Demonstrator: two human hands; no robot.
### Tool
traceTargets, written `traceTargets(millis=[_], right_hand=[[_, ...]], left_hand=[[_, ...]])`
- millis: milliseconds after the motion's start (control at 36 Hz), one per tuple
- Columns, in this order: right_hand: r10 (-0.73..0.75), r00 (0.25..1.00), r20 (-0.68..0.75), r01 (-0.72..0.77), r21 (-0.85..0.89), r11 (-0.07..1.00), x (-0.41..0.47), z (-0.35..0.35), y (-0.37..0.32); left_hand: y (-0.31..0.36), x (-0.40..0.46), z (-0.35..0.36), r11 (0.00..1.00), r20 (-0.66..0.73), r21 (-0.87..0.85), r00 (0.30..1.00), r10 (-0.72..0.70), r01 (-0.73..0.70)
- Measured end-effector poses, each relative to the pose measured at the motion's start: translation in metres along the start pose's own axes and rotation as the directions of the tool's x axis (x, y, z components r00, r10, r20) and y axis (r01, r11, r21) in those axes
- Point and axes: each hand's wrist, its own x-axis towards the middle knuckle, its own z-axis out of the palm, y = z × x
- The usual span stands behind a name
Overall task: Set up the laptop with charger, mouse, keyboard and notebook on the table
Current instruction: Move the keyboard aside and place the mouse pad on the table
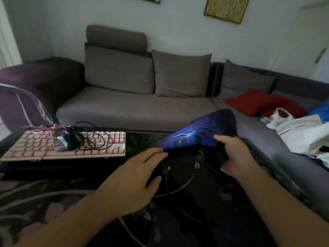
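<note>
The right hand (236, 154) grips the blue mat (199, 132), lifted and curled above the dark table (142, 138). The left hand (137, 177) rests flat, fingers straight, beside the mat. The keyboard (65, 146) lies left of the mat, with 1 mouse (66, 139) and its cable on top.

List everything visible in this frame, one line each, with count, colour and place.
keyboard: one, white and pink, table left
mouse: one, dark, on the keyboard, black cable looped around
mouse pad: one, blue and black, lifted off the table's right side
table: one, dark, foreground
sofa: one, grey, behind the table
red cushion: one, sofa right
white cloth: one pile, sofa far right
framed pictures: two, wall
left hand: resting flat on the table
right hand: gripping the mouse pad
</note>
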Motion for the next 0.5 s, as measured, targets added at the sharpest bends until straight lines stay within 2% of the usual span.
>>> traceTargets(millis=[56, 111, 167, 194, 222, 250, 306, 333, 389, 417, 444, 500], right_hand=[[0.006, 0.998, -0.063, -0.014, -0.132, 0.991, 0.015, -0.038, -0.01], [-0.056, 0.976, -0.212, -0.042, -0.434, 0.9, 0.02, -0.074, -0.017], [-0.194, 0.935, -0.298, -0.097, -0.738, 0.667, 0.042, -0.115, -0.012], [-0.19, 0.92, -0.342, -0.192, -0.818, 0.542, 0.073, -0.146, -0.002], [-0.195, 0.916, -0.35, -0.229, -0.857, 0.461, 0.121, -0.185, 0.016], [-0.276, 0.919, -0.282, -0.186, -0.926, 0.329, 0.155, -0.21, 0.03], [-0.344, 0.913, -0.221, -0.167, -0.97, 0.179, 0.158, -0.185, 0.034], [-0.383, 0.901, -0.201, -0.142, -0.974, 0.177, 0.127, -0.142, 0.032], [-0.478, 0.874, -0.091, -0.091, -0.996, 0.022, 0.039, -0.052, 0.023], [-0.533, 0.845, 0.046, 0.033, -0.999, -0.034, 0.01, -0.019, 0.025], [-0.507, 0.843, 0.181, 0.184, -0.982, -0.046, -0.007, 0.008, 0.027], [-0.382, 0.866, 0.323, 0.373, -0.926, 0.063, -0.023, 0.056, 0.041]], left_hand=[[0.004, 0.003, 0.005, 0.995, 0.042, -0.05, 0.996, -0.079, 0.081], [0.001, 0.004, 0.012, 0.981, 0.086, -0.088, 0.982, -0.167, 0.174], [-0.009, 0.002, 0.018, 0.957, 0.098, -0.125, 0.963, -0.251, 0.263], [-0.015, 0.0, 0.02, 0.946, 0.092, -0.138, 0.955, -0.284, 0.294], [-0.023, -0.003, 0.02, 0.933, 0.08, -0.148, 0.944, -0.319, 0.328], [-0.032, -0.005, 0.019, 0.919, 0.056, -0.156, 0.932, -0.358, 0.363], [-0.051, -0.009, 0.015, 0.877, -0.021, -0.18, 0.89, -0.456, 0.445], [-0.061, -0.012, 0.01, 0.851, -0.082, -0.198, 0.857, -0.509, 0.486], [-0.082, -0.016, -0.001, 0.791, -0.213, -0.24, 0.765, -0.608, 0.562], [-0.092, -0.017, -0.007, 0.761, -0.266, -0.255, 0.713, -0.649, 0.597], [-0.104, -0.018, -0.014, 0.728, -0.316, -0.263, 0.657, -0.685, 0.633], [-0.129, -0.017, -0.028, 0.663, -0.399, -0.286, 0.543, -0.739, 0.691]])
